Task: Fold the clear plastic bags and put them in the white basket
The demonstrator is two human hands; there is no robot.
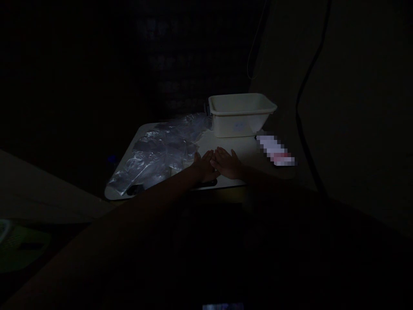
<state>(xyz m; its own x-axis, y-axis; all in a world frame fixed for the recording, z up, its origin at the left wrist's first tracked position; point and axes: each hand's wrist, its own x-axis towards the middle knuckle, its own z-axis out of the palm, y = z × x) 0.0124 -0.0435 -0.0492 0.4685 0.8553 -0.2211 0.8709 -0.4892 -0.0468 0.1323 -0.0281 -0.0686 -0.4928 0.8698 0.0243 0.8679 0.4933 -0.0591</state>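
Plastic film, crumpled and clear [158,150]: it lies in a loose, glossy heap over the left part of the table, beside your left hand; whether it is bags or one sheet, you cannot tell.
Left hand [203,168]: released, fingers spread, back upward, at the near edge by the film; contact with the film is unclear.
Right hand [228,164]: released too, fingers extended, just beside the left; in this gloom you cannot tell whether the two touch or overlap.
White tabletop [222,144]: bare between your fingers and the tub, so you have flat support to work against.
Handling the film: thin plastic will probably slide and cling, so your best approach is light, flat palms, one hand pinning an edge while the other smooths outward.
White rectangular tub [237,126]: at the back of the table, beyond your right hand; its floor is hidden by the front wall.
Pixelated flat item [275,150]: near the right edge, blocked out, so its identity is lost; give your right elbow room beside it.
Darkness: your palms' undersides are hidden, your forearms fade into black, and the green object [22,247] at lower left is cut off.
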